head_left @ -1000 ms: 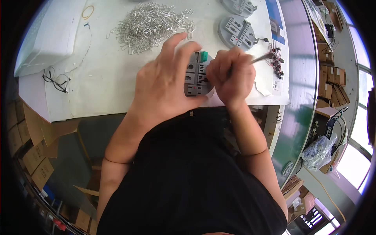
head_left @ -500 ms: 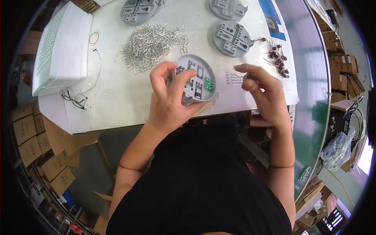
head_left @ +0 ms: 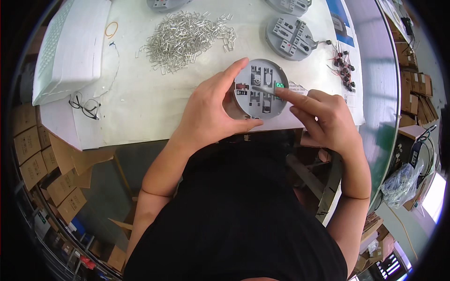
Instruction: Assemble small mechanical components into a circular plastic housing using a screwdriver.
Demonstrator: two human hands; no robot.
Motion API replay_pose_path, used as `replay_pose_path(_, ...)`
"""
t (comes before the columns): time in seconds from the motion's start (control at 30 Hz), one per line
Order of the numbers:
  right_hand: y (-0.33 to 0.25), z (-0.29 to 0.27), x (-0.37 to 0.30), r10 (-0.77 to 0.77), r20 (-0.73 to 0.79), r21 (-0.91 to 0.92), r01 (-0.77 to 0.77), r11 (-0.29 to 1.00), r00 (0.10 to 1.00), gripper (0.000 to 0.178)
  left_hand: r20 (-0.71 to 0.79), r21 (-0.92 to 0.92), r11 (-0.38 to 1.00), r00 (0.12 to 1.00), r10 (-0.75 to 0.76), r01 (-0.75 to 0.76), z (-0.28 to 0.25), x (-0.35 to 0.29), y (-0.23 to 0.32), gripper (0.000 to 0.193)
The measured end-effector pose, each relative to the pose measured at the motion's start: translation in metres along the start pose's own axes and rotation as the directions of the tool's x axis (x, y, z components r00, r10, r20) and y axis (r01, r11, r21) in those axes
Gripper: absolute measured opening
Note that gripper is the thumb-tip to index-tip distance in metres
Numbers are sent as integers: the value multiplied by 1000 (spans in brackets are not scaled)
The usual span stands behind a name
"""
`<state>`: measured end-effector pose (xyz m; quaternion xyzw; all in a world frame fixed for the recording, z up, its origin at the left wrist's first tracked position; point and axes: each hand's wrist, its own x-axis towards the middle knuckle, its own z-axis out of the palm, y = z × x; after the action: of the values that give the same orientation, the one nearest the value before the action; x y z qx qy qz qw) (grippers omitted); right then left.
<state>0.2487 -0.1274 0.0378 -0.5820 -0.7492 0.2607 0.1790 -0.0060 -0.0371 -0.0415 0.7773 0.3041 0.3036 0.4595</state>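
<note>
My left hand is closed around the rim of a round grey plastic housing, with the thumb at its near edge and fingers at its far left. Moulded slots and ribs face upward inside it. At the housing's right side sits a small green terminal block. My right hand has its index finger stretched onto this block, partly covering it. The thumb stays apart from the index finger, and the other fingers are curled. A slanted grey strip shows beside the fingertip; I cannot tell whether it belongs to the housing.
Loose U-shaped metal pieces are heaped beyond my left hand. More grey housings lie at the far right, near black parts with red wires. Glasses and a white foam stack are at left.
The housing has moved right in my left hand and now faces up more squarely. My right hand has come in from the right, its index finger now on the green block.
</note>
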Motion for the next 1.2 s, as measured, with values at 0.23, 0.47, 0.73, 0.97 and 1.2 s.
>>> replay_pose_path(0.23, 10, 10, 3, -9, 73, 30, 7, 1000, 997, 46, -30, -20, 999, 999, 38, -39, 3, -3, -6, 110)
replay_pose_path(0.47, 15, 13, 7, -26, 74, 135, 16, 991, 997, 46, -3, 10, 1000, 1000, 25, -25, 2, -4, -8, 111)
replay_pose_path(0.73, 22, 11, 13, -63, 120, 233, 33, 972, 991, 47, 15, -8, 999, 999, 36, -36, 0, -3, -8, 112)
replay_pose_path(0.97, 8, 3, 14, -72, 128, 182, 48, 982, 989, 50, 13, -2, 999, 999, 50, -50, 0, -2, -8, 113)
replay_pose_path(1.2, 14, 4, 13, -99, 138, 208, 69, 976, 986, 53, 0, 1, 999, 999, 44, -44, 0, -3, -8, 113)
